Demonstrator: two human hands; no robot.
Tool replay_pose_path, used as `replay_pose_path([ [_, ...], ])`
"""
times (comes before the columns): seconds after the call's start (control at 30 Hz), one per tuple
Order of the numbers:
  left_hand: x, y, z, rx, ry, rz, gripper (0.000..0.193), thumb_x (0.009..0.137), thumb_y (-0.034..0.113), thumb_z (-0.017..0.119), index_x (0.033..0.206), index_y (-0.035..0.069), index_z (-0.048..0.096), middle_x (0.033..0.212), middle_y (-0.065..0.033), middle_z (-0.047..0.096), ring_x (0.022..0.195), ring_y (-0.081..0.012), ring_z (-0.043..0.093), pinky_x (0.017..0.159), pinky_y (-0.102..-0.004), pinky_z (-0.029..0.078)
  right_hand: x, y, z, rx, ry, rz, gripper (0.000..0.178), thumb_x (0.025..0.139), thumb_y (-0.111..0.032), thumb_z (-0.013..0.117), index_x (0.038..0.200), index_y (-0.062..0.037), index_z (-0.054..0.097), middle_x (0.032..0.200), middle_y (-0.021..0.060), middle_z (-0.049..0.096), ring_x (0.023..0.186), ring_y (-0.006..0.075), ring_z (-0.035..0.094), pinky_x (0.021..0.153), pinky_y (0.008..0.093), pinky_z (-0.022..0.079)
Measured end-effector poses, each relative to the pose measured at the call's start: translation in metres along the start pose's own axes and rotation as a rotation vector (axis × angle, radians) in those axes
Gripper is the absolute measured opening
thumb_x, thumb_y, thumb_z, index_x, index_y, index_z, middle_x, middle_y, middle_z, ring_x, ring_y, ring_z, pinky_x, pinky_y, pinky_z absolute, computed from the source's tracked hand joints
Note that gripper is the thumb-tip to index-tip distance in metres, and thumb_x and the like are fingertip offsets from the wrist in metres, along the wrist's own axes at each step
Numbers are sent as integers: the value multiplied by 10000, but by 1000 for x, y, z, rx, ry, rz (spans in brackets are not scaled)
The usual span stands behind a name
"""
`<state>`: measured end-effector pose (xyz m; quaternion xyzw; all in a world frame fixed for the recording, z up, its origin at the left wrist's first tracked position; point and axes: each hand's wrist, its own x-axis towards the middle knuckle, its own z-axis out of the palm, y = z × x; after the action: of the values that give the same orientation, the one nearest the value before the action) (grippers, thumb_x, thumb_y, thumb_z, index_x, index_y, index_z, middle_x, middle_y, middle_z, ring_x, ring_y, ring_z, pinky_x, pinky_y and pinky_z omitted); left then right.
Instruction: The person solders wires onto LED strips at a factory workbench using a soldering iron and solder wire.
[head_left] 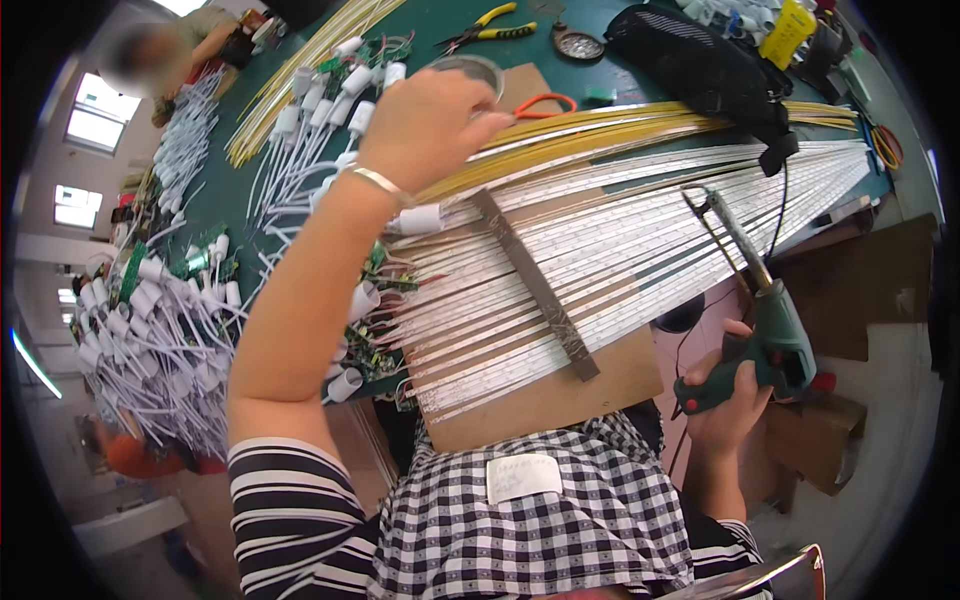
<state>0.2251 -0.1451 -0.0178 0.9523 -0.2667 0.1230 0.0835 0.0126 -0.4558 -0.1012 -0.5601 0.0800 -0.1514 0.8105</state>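
My right hand [728, 405] is wrapped round the handle of a green soldering gun [785, 335]. Its long metal tip points up and away over the right part of the silvery LED strips [640, 250]. My left hand [430, 125] is raised above the far left end of the strips, beside a round dish [480, 70]. Its fingers are bent and closed, their tips largely hidden, so what they hold cannot be made out. A dark flat bar [535, 285] lies across the strips, which fan out over a brown board [540, 415] near my lap.
White lamp caps with wires and green circuit boards [150, 320] are heaped at left. Yellow strips [600, 125] lie beyond the silvery ones. Yellow-handled pliers [490, 30], orange-handled scissors [545, 105] and a black bag [690, 60] lie farther back. Another person sits at far left.
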Motion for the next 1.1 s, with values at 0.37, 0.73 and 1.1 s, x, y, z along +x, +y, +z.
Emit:
replay_pose_path([
  [0.37, -117, -17, 9, 70, -222, -94, 398, 684, 232, 757, 1034, 106, 616, 993, -68, 599, 969, -276, 529, 835, -393, 429, -2, -1, 7, 59, -132, 63, 443, 916, -221, 485, 1278, 9, 375, 1206, 170, 531, 576, 151, 561, 482, 284, 486],
  [0.73, -4, 32, -59, 661, -46, 382, 150, 750, 142, 618, 876, 207, 668, 859, -19, 582, 875, -168, 571, 796, -332, 428, -6, -3, -19, 75, 7, 21, 406, 919, -186, 478, 1245, 34, 376, 1186, 190, 516, 615, 177, 592, 480, 303, 522],
  [1.1, 112, -98, -35, 350, 1, -158, 279, 881, 310, 555, 907, 52, 659, 881, -145, 671, 837, -309, 641, 729, -427, 498, -2, 3, -10, 52, 80, -28, 408, 911, -186, 496, 1233, 30, 368, 1181, 199, 515, 591, 191, 591, 479, 312, 525],
])
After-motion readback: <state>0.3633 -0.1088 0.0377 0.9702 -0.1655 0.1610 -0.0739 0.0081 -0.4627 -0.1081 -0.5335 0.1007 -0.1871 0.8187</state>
